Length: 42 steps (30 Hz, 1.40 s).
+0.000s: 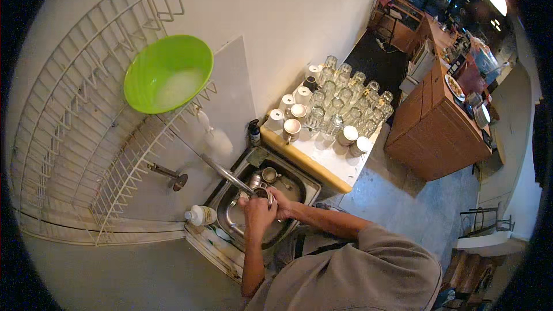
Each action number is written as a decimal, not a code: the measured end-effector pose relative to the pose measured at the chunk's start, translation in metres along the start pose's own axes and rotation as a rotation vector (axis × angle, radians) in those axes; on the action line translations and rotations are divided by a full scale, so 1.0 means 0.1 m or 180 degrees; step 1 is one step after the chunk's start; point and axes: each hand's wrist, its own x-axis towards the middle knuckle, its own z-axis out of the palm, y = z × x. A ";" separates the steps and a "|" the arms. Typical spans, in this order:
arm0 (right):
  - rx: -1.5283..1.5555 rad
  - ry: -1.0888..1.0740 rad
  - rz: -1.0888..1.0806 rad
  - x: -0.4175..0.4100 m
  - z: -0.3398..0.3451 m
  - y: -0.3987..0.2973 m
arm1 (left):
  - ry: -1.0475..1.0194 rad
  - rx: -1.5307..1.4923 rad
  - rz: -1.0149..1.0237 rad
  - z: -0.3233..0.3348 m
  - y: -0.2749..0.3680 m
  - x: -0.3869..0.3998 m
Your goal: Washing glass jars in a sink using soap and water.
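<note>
Both hands meet over the stainless steel sink (pixel 226 220), just below the end of the metal faucet (pixel 227 174). My left hand (pixel 258 214) and my right hand (pixel 281 205) are closed around a round metal cup (pixel 264 193); which hand bears more of it cannot be told, and the fingers hide much of its side. Beside it in the basin lie another metal cup (pixel 255 180), a rounded cup with a handle (pixel 270 175) and some cutlery (pixel 287 185). A dark green scouring pad (pixel 258 157) lies at the sink's back corner.
A wire dish rack (pixel 113 112) with a lime green bowl (pixel 168 73) hangs at left. A white bottle (pixel 201 215) and a dark spray bottle (pixel 255 133) flank the sink. Upturned glasses (pixel 337 106) and mugs (pixel 292 128) crowd the counter (pixel 319 157).
</note>
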 end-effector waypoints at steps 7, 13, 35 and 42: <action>0.0014 -0.0052 -0.0047 -0.24 0.06 0.06 | -0.0230 -0.0033 -0.0121 0.17 -0.11 0.06; 0.0078 -0.0480 0.0079 -0.28 0.12 0.09 | -0.0489 0.0168 -0.0290 0.27 -0.15 0.03; 0.0225 -0.0195 -0.0304 -0.01 -0.19 0.13 | -0.1121 -0.0076 0.0195 0.19 -0.30 0.09; 0.0392 -0.0416 -0.0121 -0.12 0.03 0.08 | -0.1334 0.0091 0.0106 0.11 -0.32 0.23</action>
